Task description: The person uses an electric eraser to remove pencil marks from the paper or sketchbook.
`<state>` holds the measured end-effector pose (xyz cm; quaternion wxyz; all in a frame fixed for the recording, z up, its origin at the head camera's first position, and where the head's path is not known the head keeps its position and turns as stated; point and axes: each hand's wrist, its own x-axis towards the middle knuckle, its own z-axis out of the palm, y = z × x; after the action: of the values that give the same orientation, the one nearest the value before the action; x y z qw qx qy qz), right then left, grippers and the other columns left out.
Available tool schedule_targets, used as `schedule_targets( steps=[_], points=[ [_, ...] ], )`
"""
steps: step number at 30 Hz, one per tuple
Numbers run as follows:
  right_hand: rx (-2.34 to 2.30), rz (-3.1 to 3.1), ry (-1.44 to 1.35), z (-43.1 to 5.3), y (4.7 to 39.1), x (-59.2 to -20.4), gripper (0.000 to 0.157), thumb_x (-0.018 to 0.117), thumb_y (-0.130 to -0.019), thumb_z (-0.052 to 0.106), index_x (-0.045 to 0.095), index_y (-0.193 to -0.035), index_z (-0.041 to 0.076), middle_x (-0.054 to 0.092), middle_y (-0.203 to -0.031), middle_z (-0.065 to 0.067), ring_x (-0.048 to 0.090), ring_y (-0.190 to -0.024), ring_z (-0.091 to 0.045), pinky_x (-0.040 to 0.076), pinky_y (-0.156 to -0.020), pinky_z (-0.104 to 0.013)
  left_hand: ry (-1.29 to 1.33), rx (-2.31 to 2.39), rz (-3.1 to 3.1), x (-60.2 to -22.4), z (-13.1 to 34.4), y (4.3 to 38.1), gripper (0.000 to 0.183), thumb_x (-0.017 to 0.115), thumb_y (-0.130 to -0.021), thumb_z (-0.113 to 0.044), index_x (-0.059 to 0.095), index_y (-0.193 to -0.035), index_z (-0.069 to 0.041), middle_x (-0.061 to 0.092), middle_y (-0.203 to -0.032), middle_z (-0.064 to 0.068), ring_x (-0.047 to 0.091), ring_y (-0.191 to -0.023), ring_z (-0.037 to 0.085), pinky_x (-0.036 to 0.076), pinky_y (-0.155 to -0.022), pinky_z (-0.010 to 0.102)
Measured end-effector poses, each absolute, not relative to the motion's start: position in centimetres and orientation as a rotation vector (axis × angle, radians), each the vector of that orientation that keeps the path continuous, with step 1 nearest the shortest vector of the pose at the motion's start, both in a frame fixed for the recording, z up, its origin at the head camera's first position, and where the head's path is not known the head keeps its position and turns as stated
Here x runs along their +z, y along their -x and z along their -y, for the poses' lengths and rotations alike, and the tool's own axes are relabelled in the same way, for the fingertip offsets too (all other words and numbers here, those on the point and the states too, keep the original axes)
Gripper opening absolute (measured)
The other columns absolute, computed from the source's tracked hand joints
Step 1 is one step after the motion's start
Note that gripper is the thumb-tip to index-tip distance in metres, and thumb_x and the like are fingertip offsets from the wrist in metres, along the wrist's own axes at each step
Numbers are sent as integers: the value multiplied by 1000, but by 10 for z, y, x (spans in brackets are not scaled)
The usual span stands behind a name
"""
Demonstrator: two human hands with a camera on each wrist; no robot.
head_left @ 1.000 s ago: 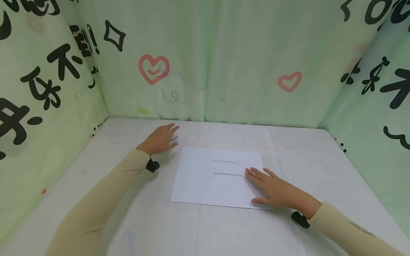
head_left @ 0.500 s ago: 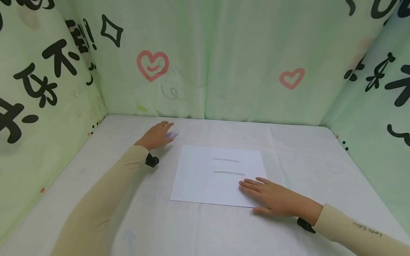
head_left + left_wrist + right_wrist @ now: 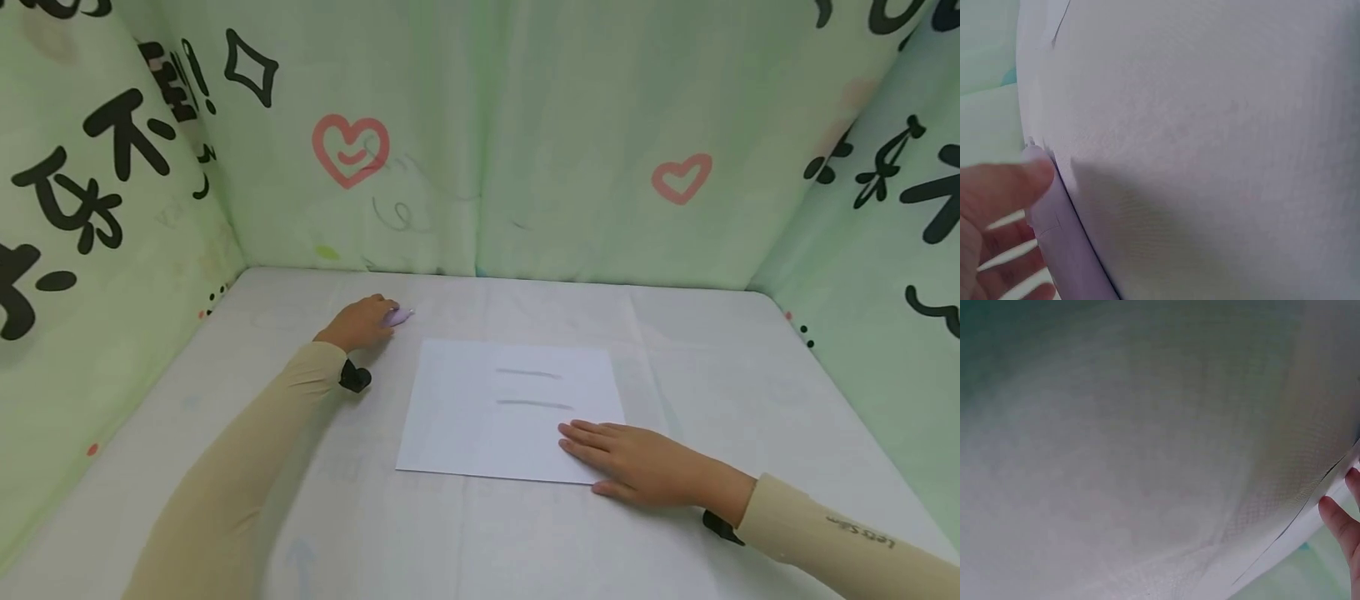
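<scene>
On the table lies a white sheet of paper [image 3: 465,425] with two short grey lines across its upper middle. My right hand [image 3: 637,467] rests with straight fingers over the sheet's lower right corner, hiding that corner. To the left of the sheet, near the back, my left hand [image 3: 362,323] grips a small lavender object [image 3: 399,317] with a tapered tip. In the left wrist view, the thumb presses on the lavender object [image 3: 1069,250] near its narrow end, with the other fingers along its far side. The hand covers its rear part in the head view.
A white cloth covers the table [image 3: 720,375]. Pale green curtains [image 3: 562,150] with black lettering and red hearts enclose its back and both sides. A dark wrist-worn device [image 3: 355,377] hangs below the left wrist.
My left hand's fingers have curled from spread to gripping the lavender object. My right hand has slid slightly toward the near edge of the paper, uncovering the end of the lower line.
</scene>
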<state>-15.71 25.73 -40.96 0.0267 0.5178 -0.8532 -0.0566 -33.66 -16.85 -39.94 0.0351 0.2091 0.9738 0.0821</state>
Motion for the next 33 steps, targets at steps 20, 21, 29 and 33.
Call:
schedule_targets(
  steps=[20, 21, 29, 33],
  points=[
    [-87, 2608, -1579, -258, 159, -414, 54, 48, -98, 31, 36, -142, 3, 40, -148, -11, 42, -133, -25, -8, -112, -11, -575, 358, -3083, -402, 171, 330, 33, 51, -96, -13, 52, -124, 4, 55, -110, 24, 57, -100, 37, 46, -88, 48],
    [-94, 2615, -1584, -258, 159, -415, 54, 47, -98, 32, 35, -143, 3, 39, -148, -11, 41, -133, -25, -9, -111, -11, -602, 376, -3093, -399, 169, 328, 33, 50, -97, -13, 51, -126, 3, 54, -111, 24, 57, -100, 36, 46, -88, 47],
    [-95, 2700, -1582, -259, 157, -415, 54, 42, -100, 32, 31, -145, 4, 35, -151, -10, 39, -135, -26, -12, -109, -9, -858, 569, -3046, -368, 135, 290, 37, 48, -98, -15, 44, -133, -1, 50, -118, 18, 57, -103, 28, 47, -90, 42],
    [-108, 2717, -1565, -258, 157, -413, 54, 42, -100, 33, 31, -145, 6, 35, -151, -8, 38, -136, -25, -3, -112, -13, -941, 576, -3000, -358, 118, 271, 35, 46, -99, -18, 46, -132, -5, 50, -116, 12, 55, -98, 23, 47, -88, 39]
  ],
)
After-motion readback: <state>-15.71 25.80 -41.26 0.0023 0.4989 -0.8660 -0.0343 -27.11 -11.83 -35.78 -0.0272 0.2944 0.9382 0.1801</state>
